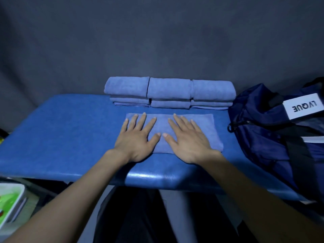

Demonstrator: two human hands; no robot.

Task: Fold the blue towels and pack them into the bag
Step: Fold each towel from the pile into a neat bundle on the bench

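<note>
A folded blue towel (pixel 206 127) lies flat on the blue padded table (pixel 70 134), in front of me. My left hand (pixel 136 137) presses its left half with fingers spread straight. My right hand (pixel 187 139) lies flat on the middle and right part, thumb tips nearly meeting. Behind it, three stacks of folded blue towels (pixel 169 92) stand side by side along the table's far edge. A dark navy bag (pixel 273 134) with a white label and black strap sits at the right end of the table.
A grey cloth backdrop (pixel 157 41) hangs right behind the towel stacks. A white tray with green contents (pixel 10 202) sits low at the left, below the table. The table's near edge (pixel 157 178) runs just under my wrists.
</note>
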